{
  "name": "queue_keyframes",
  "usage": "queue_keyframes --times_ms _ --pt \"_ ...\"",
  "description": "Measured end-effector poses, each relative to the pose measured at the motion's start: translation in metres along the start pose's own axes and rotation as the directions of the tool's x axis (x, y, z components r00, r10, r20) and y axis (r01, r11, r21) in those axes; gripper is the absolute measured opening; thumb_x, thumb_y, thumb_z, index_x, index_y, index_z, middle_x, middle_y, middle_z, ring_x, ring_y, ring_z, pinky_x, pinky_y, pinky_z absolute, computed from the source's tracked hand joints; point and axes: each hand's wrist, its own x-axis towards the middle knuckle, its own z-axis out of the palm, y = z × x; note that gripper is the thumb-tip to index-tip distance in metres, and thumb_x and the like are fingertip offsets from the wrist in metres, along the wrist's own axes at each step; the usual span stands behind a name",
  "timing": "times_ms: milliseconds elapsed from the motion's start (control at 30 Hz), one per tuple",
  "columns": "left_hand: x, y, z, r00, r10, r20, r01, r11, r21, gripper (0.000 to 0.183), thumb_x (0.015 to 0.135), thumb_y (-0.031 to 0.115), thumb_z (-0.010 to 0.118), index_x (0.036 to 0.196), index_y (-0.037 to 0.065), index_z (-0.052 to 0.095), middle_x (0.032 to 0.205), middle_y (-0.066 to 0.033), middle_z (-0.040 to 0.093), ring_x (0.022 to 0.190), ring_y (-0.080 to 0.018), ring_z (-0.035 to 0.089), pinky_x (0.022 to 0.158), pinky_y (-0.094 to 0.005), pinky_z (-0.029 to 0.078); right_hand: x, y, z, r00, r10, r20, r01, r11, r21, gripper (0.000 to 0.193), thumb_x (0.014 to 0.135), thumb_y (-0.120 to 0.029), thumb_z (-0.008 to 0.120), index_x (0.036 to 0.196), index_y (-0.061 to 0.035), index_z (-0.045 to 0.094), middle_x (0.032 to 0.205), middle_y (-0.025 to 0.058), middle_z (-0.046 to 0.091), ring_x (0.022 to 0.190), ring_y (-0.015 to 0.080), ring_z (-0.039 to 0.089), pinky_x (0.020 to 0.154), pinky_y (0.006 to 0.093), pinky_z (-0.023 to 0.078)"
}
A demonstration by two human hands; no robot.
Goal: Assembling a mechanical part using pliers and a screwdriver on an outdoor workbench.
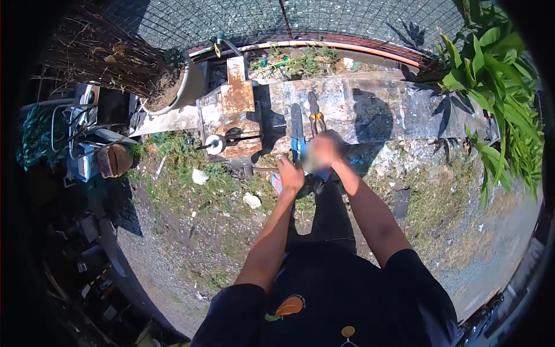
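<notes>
My left hand (290,175) is held low in front of the bench, its fingers curled together. Whatever lies in them is too small to make out. Close beside it, my right hand (325,151) is at the bench's near edge, with a blurred patch over its fingers. A blue-handled hand tool (298,128) with a long dark head lies on the bench just beyond my hands. To its right rest pliers (315,114) with yellow-and-black handles. Left of my hands stands a rusty bench vise (240,124), and a white ring-shaped roll (215,144) sits at its near left corner.
The worn bench (399,107) runs across in front of me. A potted dry plant (167,95) stands at the left, leafy green plants (491,69) at the right. Behind the bench is a wire mesh fence (341,23). Grass and gravel (225,231) lie underfoot.
</notes>
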Motion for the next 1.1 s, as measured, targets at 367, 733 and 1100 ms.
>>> queue_keyframes --times_ms 367,733,1100 --pt "0.042 0.014 0.020 0.904 -0.337 0.263 0.408 0.863 -0.298 0.027 0.102 0.026 0.067 0.112 0.002 0.066 0.093 -0.0123 0.071 0.075 -0.0182 0.062 0.068 -0.0321 0.053 -0.005 -0.013 0.048 0.982 0.153 -0.107 -0.094 0.902 0.422 0.030 0.104 -0.029 0.058 0.111 -0.0010 0.065 0.087 0.0154 0.070 0.070 0.0294 0.063 0.068 0.0428 0.053" --pt "-0.024 0.055 -0.062 0.873 0.018 0.487 0.421 0.476 -0.772 0.016 0.105 0.021 0.063 0.110 0.006 0.066 0.079 -0.0031 0.063 0.064 -0.0115 0.053 0.062 -0.0288 0.049 -0.129 -0.116 -0.019 0.987 0.038 -0.155 0.060 0.812 0.580 0.027 0.109 -0.024 0.050 0.101 0.0001 0.060 0.077 0.0100 0.063 0.061 0.0219 0.057 0.059 0.0360 0.050" --pt "-0.092 0.035 -0.186 0.852 0.144 0.504 0.437 0.336 -0.834 0.012 0.109 0.018 0.058 0.112 0.008 0.064 0.084 -0.0019 0.062 0.067 -0.0095 0.053 0.062 -0.0263 0.048 -0.222 -0.150 0.067 0.932 -0.142 -0.334 0.308 0.798 0.518 0.021 0.107 -0.017 0.053 0.097 -0.0008 0.061 0.075 0.0051 0.060 0.060 0.0138 0.051 0.057 0.0311 0.045"
